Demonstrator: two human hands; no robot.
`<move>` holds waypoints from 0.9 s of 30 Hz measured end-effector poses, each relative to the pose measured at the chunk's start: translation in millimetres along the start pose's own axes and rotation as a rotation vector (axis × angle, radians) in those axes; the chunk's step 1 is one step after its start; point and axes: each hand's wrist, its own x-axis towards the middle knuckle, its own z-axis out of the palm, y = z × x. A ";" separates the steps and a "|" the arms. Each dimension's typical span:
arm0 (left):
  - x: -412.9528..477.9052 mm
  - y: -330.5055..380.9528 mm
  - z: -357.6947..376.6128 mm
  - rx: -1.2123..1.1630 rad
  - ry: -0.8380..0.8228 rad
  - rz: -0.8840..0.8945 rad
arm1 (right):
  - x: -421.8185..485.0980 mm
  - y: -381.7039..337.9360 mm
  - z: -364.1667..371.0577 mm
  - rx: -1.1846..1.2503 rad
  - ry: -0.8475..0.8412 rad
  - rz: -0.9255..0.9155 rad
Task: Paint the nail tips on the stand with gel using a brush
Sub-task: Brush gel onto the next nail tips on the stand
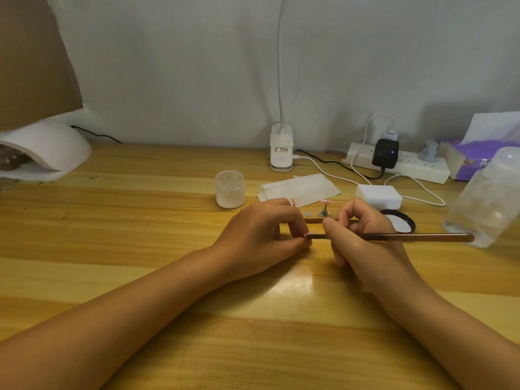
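Note:
My right hand (363, 237) grips a long brown brush (422, 237) that lies nearly level, its tip pointing left. The brush tip meets a small pink nail tip (309, 235) pinched between the fingers of my left hand (261, 235). Behind my hands a metal stand (324, 211) carries another pink nail tip (325, 201), and a further pink tip (294, 201) shows just above my left knuckles. A thin wooden strip (315, 220) and a small metal disc (307, 213) lie between the hands.
A frosted jar (230, 188), white paper (298, 188), a white box (378, 196) and a black-rimmed lid (401, 222) sit behind my hands. A clear bottle (484, 198) stands at right, a power strip (399, 161) and lamp clamp (281, 149) at the back, a curing lamp (42, 150) far left.

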 end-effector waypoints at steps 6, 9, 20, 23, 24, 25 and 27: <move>-0.7 -0.3 -0.2 -0.005 0.003 0.006 | 0.3 2.3 0.0 -0.072 0.065 -0.007; -1.0 0.3 -0.2 -0.010 0.006 0.008 | 0.2 1.5 0.1 -0.064 0.095 0.006; -0.2 0.5 -0.5 0.016 -0.005 -0.007 | -0.3 -0.1 1.0 0.023 0.005 0.015; 0.0 0.6 -0.7 0.008 -0.009 -0.002 | -0.5 0.9 0.2 -0.021 0.029 0.006; -0.1 0.8 -0.8 0.007 -0.011 0.003 | -0.6 0.8 -0.1 -0.031 0.036 0.007; -0.1 0.8 -0.9 0.006 -0.011 0.008 | -0.7 0.5 -0.4 -0.040 0.042 0.009; 0.0 0.4 -0.7 0.005 -0.005 0.014 | -0.9 0.4 -0.7 -0.055 0.055 0.012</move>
